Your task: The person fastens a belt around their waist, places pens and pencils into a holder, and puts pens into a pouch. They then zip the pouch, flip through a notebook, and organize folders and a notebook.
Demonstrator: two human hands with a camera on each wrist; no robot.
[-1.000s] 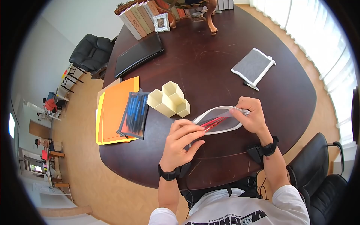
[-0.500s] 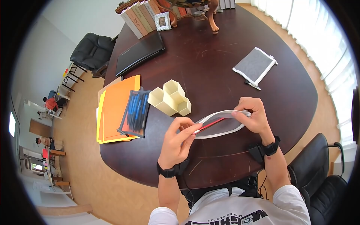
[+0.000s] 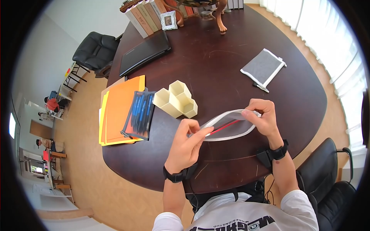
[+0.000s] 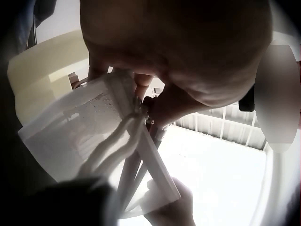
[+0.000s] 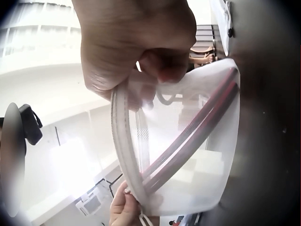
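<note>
I hold open a translucent white-edged zip pouch (image 3: 239, 130).
My left hand (image 3: 185, 148) and right hand (image 3: 265, 118) pinch its ends; slim red sticks (image 3: 225, 127) inside; all nearer me than the cream hexagonal-celled holder (image 3: 174, 102).

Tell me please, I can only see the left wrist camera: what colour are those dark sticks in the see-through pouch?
Observer: In the right wrist view, the sticks in the see-through pouch look pinkish red.
Operator: Ooh! Is there another pouch like it anywhere?
Observer: Yes. The head view shows a white-edged pouch lying on the desk, farther out than the right hand.
Operator: And what's over on the left side of the desk?
Observer: A dark pouch with what look like blue pens in it, lying partly on orange folders.
</note>
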